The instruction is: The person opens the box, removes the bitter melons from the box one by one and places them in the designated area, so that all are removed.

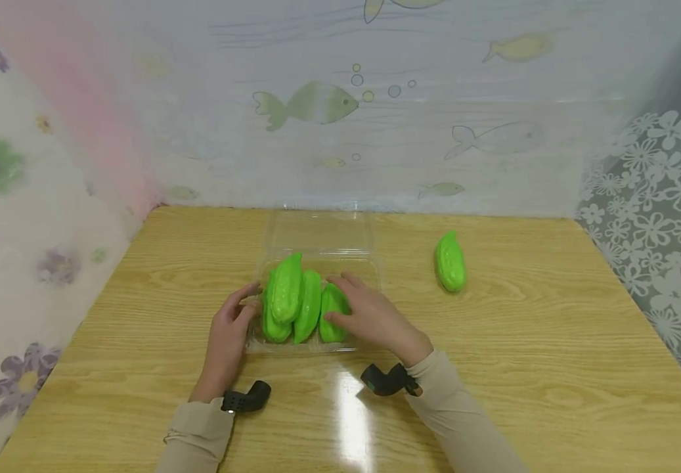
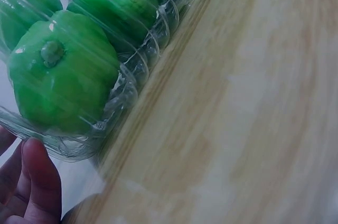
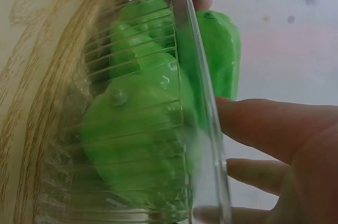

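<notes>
Wooden table point(image 1: 541, 368), left fingers point(image 1: 244, 292) loose against clear box point(image 1: 365, 269), right fingers point(image 3: 264, 176) spread over gourd point(image 1: 331, 303) (seemingly ungripped)

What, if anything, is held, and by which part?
No hold is certain: the left hand touches the clear container on its left; the right hand is over the container's rightmost green piece.

Head view: room to pass over tabletop point(image 1: 600, 368), lower right; loose green pod point(image 1: 450, 263) obstructs right of centre; transparent lid point(image 1: 320, 233), tilt hard to judge, blocks near centre.
</notes>
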Tool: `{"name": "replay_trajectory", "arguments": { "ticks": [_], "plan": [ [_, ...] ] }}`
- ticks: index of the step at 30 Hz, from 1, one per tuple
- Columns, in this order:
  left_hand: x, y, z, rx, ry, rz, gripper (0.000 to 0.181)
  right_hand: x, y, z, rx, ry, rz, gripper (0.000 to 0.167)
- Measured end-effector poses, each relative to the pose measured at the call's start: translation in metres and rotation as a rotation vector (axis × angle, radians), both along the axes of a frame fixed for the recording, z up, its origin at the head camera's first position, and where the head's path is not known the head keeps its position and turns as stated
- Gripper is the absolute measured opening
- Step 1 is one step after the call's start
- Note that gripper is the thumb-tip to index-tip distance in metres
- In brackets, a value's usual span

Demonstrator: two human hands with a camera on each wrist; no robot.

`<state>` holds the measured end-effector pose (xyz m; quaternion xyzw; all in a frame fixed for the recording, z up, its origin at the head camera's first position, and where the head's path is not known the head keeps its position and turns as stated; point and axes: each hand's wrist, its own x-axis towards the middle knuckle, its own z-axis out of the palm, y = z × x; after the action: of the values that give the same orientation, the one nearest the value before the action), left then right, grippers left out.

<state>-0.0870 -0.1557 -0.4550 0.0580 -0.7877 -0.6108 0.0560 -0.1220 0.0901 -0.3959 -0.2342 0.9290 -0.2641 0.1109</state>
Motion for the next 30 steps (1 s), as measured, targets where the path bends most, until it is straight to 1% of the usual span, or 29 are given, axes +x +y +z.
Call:
{"name": "replay_trajectory", "arguments": {
  "ticks": [7, 13, 17, 20, 23, 26, 30],
  "plan": [
    [0.005, 0.0, 0.0, -0.007, 0.004, -0.002, 0.035, 0.003, 0.0, -0.001, -0.008, 0.039, 0.042, 0.062],
    [0.006, 0.001, 0.0, -0.006, -0.003, -0.001, 0.035, 0.006, -0.001, 0.0, 0.028, 0.042, 0.047, 0.061],
    [0.007, 0.002, 0.003, -0.001, -0.008, 0.001, 0.035, 0.007, -0.001, 0.001, 0.061, 0.044, 0.052, 0.061],
    [0.009, 0.003, 0.008, 0.012, -0.017, -0.001, 0.034, 0.007, -0.002, -0.001, 0.082, 0.041, 0.046, 0.061],
    [0.012, 0.006, 0.016, 0.021, -0.024, -0.002, 0.035, 0.007, -0.003, -0.002, 0.096, 0.04, 0.04, 0.063],
    [0.015, 0.009, 0.024, 0.017, -0.017, -0.002, 0.036, 0.007, -0.003, -0.004, 0.112, 0.039, 0.043, 0.067],
    [0.017, 0.011, 0.028, 0.005, -0.012, -0.001, 0.036, 0.008, -0.004, -0.006, 0.126, 0.044, 0.061, 0.072]
  ]
}}
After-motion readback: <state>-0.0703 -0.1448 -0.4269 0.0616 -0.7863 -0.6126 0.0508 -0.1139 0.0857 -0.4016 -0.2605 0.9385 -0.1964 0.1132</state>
